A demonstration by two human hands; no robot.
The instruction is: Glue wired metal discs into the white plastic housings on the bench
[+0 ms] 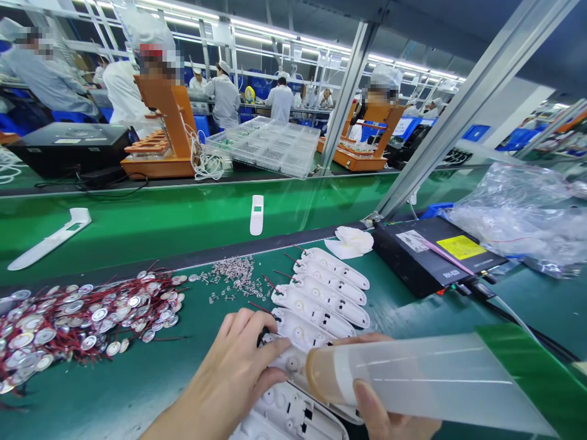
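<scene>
Frosted tube (426,373) over a white shell (292,363), near edge of tabletop (151,373)

From my remote seat I see both hands working toward the near edge. Right hand (392,421): fingers closed round the tube, thumb on the near side, others beyond. Its brown rim (316,376) overlaps the shell in my view; contact I can't confirm. Left hand (245,354): fingers curled at the shell's left end, thumb and forefinger a little apart; I can't tell whether they pinch anything. More shells (316,302) line up side by side from far edge to near. Wired discs (98,315) heap toward the left edge; small metal pieces (236,272) scatter by the far edge. Black box (394,256) sits right of the shells, toward the far edge.
</scene>
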